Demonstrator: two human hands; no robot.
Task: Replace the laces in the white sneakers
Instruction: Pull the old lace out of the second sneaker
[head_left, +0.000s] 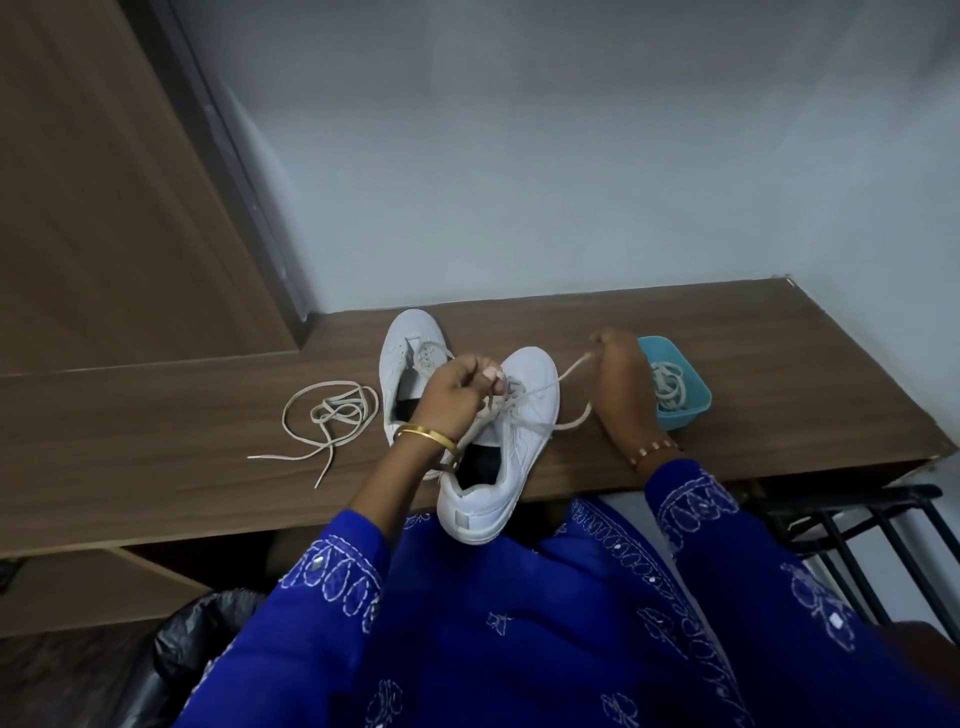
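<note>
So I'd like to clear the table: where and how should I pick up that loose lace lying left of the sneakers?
Pinch the loose lace from above at its tangled middle, where several strands cross and bunch. It lies flat on the wooden table, apart from the sneakers, so a top-down pinch there probably lifts most of it at once; its two ends trail toward the near edge.

A wooden desk (727, 332) lies under the hands; below them, left, perhaps a black bin bag (192, 639).
</note>
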